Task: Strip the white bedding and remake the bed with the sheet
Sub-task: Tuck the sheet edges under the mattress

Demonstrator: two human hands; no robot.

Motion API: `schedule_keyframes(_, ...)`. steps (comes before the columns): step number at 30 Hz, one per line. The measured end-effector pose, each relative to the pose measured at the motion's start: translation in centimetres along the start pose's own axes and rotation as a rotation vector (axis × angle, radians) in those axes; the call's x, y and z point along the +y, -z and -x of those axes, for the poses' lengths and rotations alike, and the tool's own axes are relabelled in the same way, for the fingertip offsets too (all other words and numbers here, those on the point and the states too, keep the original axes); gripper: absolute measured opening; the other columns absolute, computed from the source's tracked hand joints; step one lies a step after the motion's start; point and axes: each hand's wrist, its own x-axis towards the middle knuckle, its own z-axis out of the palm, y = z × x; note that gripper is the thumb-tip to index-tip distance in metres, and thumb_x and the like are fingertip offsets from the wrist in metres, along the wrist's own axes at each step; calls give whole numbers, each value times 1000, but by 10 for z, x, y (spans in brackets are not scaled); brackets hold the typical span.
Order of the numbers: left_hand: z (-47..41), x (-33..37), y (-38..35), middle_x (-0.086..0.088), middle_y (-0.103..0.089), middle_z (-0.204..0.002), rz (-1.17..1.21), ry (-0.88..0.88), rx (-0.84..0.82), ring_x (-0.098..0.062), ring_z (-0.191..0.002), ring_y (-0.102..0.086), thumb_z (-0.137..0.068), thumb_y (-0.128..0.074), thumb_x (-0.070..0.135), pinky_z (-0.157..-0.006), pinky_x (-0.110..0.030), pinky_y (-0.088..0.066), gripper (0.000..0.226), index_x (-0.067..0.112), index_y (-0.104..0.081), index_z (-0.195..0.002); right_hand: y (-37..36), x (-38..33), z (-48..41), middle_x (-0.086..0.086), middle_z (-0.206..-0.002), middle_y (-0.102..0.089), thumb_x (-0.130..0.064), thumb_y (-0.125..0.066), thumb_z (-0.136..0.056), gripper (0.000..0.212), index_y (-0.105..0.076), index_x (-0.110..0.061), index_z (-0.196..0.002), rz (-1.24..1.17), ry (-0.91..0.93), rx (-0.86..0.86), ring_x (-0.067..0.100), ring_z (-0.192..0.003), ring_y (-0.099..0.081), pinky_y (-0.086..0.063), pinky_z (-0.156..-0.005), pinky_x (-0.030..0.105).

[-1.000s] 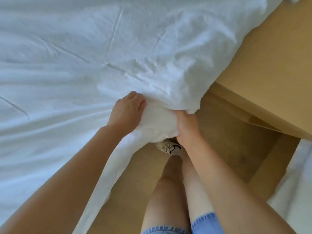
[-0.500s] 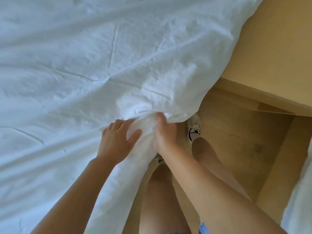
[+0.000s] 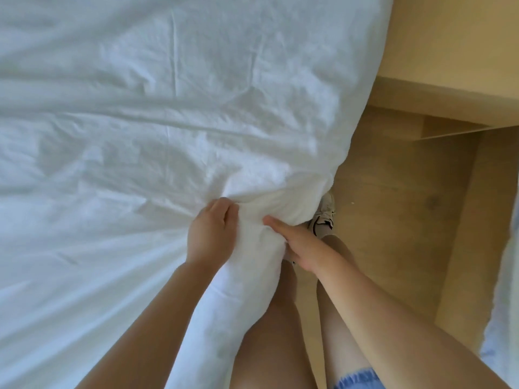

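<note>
Sheet (image 3: 168, 136) bunched at corner. I see left grip (image 3: 210, 231) curled into fold; right grip (image 3: 297, 245) pinches same bunch, thumb on top, fingers hidden.

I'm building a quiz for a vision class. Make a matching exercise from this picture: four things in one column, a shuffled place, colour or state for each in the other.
1 left hand
2 shoe
3 shorts
4 cabinet

a blue, at the bottom edge
b light wood, upper right
c standing on the floor
d gripping the white sheet

Pairs: 1-d, 2-c, 3-a, 4-b
</note>
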Motion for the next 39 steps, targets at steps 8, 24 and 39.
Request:
schedule_keyframes(8,1,24,21,9,-55,-74,-388,-78,-493,-22,-79,-58,-91,-45,49,-63,-31,-38,22,28,-48,-84,20,15,32,0,-83,-74,-18,-80,-72,25,-68,-19,-94,-197,201,454,16,-71,-71,-53,-57,23)
schedule_keyframes(24,-139,62,-85,-15,-31,-149,-1358,-276,-477,-34,-136,-24,-97,-39,36,-112,-40,-16,51,14,-36,-142,40,3,-26,-7,-53,-37,-30,-62,-86,33,-40,-19,-64,274,63,410,9,-46,-33,-25,-47,23)
schedule_keyframes(39,-269,169,20,-1,8,-159,-1218,-796,-184,-23,-146,11,-96,-29,48,-111,-57,9,68,25,4,-151,5,-305,-76,-2,-154,-26,-43,-63,-86,84,-13,-24,-151,70,840,513,15,-138,-33,-31,-107,28)
